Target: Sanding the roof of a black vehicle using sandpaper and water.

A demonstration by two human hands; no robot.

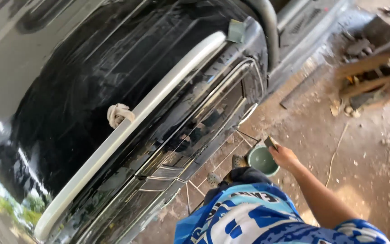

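1. Head view: right hand (283, 156) reaches down and forward, fingers (274, 149) closed around a small dark flat rectangular piece (270, 142), likely an abrasive sheet or block; can't tell which.
2. The dark piece sits right over the near rim of a round grey-green plastic bowl (262, 160) standing on the dirt floor (366, 149). Contact with the bowl: can't tell.
3. Left hand: not in view.
4. Just left of the bowl: the person's feet in perforated clog shoes (239, 161), one beside the bowl, one lower left. Thin metal rod frame (224, 160) lies on the floor around them.
5. Bottom of frame: blue-and-white printed shirt (249, 217), right forearm running from it up to the hand.
6. Left and centre: glossy black car body panel (91, 77), wet-looking, with a long pale silver trim strip (159, 97) running diagonally across it.
7. A knotted beige rag (118, 114) rests on the panel, touching the strip's upper edge, well apart from the hand.
8. Far right: pile of wood scraps and rubble (371, 72) on the floor.
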